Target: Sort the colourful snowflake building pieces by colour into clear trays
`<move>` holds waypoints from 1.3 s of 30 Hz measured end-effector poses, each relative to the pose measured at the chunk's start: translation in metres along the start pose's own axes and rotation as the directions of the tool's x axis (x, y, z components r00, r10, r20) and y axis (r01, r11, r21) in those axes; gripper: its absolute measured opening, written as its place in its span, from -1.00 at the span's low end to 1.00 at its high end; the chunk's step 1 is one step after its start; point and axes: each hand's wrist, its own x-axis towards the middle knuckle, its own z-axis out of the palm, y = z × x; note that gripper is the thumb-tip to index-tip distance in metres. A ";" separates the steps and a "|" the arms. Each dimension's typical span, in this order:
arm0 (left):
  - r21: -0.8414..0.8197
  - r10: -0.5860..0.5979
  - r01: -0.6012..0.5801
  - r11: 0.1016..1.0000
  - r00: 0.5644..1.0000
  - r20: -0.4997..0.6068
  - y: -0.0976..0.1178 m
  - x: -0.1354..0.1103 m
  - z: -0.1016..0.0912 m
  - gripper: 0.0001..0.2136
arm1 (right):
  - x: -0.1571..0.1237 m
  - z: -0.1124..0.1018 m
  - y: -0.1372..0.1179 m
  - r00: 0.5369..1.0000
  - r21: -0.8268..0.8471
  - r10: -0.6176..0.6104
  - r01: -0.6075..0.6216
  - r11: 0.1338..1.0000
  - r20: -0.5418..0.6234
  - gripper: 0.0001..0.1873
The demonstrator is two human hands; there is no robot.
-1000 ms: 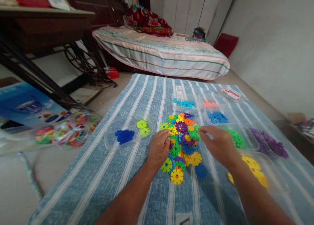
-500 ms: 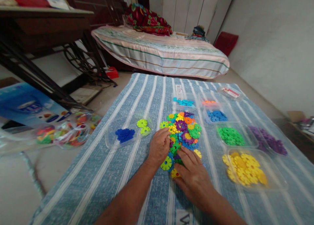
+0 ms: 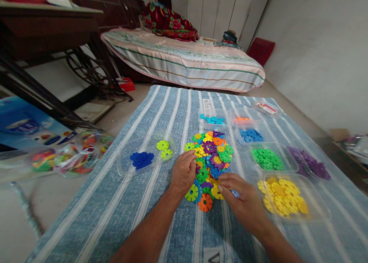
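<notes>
A mixed pile of plastic notched snowflake discs [image 3: 217, 161] lies in front of me in many colours. At the pile's left edge rests my left hand [image 3: 184, 172], its fingers curled; whatever they hold is hidden. My right hand [image 3: 243, 196] is over the pile's near right side, thumb and forefinger pinched together beside a yellow disc [image 3: 217, 192]. What that pinch holds is too small to make out. An orange disc [image 3: 205, 203] lies at the near end of the pile, with a lime-green disc [image 3: 191, 193] to its left.
A clear tray [image 3: 122, 167] at left holds dark blue and lime discs. To the right stand trays of yellow discs [image 3: 283, 196], green discs [image 3: 267, 158], purple discs [image 3: 312, 163] and blue discs [image 3: 251, 135]. Light blue discs [image 3: 212, 120] and orange pieces [image 3: 242, 120] sit farther back.
My right hand has lifted and moved right, its fingers going from spread on the pile to a pinch. The orange disc near the front is now uncovered. My left hand stays at the pile.
</notes>
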 end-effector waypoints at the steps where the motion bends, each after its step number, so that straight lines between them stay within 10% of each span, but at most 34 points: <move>1: 0.003 -0.003 0.003 1.000 1.000 0.001 0.000 0.000 0.000 -0.79 | 0.002 -0.004 0.002 0.999 0.004 0.032 -0.032 0.999 -0.020 -0.84; 9: 0.003 -0.015 0.015 1.000 1.000 0.012 0.000 0.001 -0.001 -0.78 | 0.002 -0.068 0.025 0.966 -0.251 0.132 -0.188 0.950 -0.223 -0.77; 15: 0.005 -0.018 0.018 1.000 1.000 0.010 0.001 0.000 0.000 -0.78 | -0.016 -0.128 0.051 0.982 -0.694 0.084 -0.179 0.697 -0.168 -0.65; 27: 0.026 -0.003 0.003 1.000 1.000 0.006 0.000 0.000 0.000 -0.78 | -0.011 0.006 0.008 0.979 -0.544 -0.177 0.206 0.813 0.105 -0.81; 39: 0.011 -0.017 0.017 1.000 1.000 0.018 0.001 0.001 -0.001 -0.78 | -0.015 -0.010 0.013 0.984 -0.338 -0.166 0.137 0.931 -0.058 -0.83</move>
